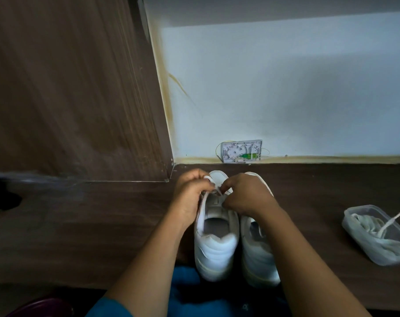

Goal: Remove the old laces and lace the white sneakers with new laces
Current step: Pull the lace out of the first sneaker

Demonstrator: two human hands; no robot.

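Two white sneakers stand side by side on the dark wooden desk, heels toward me: the left sneaker and the right sneaker. Both hands work over the front of the left sneaker. My left hand pinches a white lace near the toe end. My right hand grips the same lace at the eyelets and covers the toe of the right sneaker. A clear plastic tub at the right holds a bundle of off-white laces, one end sticking out.
A white wall rises behind the desk, with an open white cable box at its base. A brown wooden panel closes the left side. A dark object lies at the far left. Blue fabric is below the shoes.
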